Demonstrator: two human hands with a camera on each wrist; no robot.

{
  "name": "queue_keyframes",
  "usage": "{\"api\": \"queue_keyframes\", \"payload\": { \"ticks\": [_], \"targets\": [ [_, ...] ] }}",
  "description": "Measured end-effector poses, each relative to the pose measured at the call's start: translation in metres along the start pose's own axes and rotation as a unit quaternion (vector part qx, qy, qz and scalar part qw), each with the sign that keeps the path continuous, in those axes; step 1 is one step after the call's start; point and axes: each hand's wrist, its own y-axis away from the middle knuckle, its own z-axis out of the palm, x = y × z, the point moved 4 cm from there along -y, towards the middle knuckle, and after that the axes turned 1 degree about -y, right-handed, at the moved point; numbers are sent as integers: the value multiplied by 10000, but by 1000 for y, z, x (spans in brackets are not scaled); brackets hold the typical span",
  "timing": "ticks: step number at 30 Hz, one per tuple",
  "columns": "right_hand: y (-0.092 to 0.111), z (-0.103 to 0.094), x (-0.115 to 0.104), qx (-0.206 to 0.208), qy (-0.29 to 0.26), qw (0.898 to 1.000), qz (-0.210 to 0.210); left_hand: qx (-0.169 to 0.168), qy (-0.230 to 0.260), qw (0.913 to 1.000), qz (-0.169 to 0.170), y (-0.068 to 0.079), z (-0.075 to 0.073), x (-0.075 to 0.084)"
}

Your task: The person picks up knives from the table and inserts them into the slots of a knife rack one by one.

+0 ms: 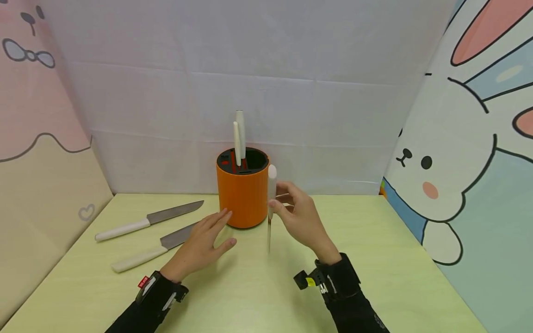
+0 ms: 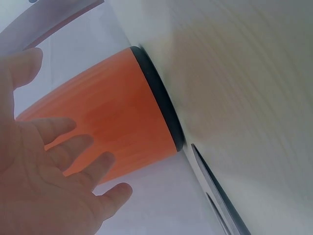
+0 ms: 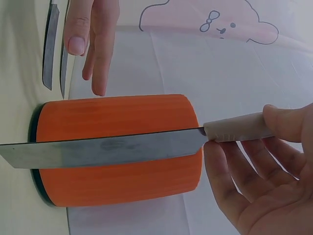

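My right hand (image 1: 301,217) pinches the white handle of a knife (image 1: 272,189) between thumb and fingers, just right of an orange knife block (image 1: 243,199). The blade points down and looks thin, edge-on, in the head view. In the right wrist view this broad, angled-tip blade (image 3: 122,151) overlaps the front of the block. Fingers spread and straight, my left hand (image 1: 204,245) is at the block's left front, holding nothing. Two white handles, a slim one (image 1: 237,143) and a wider one (image 1: 241,134), stick up from the black slotted top.
Two white-handled knives lie on the table left of the block: a pointed one (image 1: 175,212) behind and a broad-bladed one (image 1: 141,258) in front, its blade end hidden by my left hand. A white cloth wall (image 1: 333,138) stands behind the table (image 1: 374,277).
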Motion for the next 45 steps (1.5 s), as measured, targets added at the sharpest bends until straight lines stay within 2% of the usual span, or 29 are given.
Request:
{"api": "queue_keyframes", "payload": {
  "ticks": [6, 14, 26, 39, 45],
  "targets": [
    [2, 3, 2, 31, -93, 10000, 1, -1, 85, 10000, 34, -1, -2, 3],
    [6, 1, -30, 28, -183, 9998, 114, -12, 47, 10000, -6, -1, -1, 2],
    [8, -3, -29, 25, -387, 9990, 201, -14, 106, 9999, -38, -1, -1, 3],
    [10, -1, -28, 1, -450, 9988, 218, -137, 752, 9960, -470, -4, -5, 5],
    [9, 0, -28, 0, -458, 9988, 160, 23, 1118, 9929, -413, -11, -10, 11]
  ]
}}
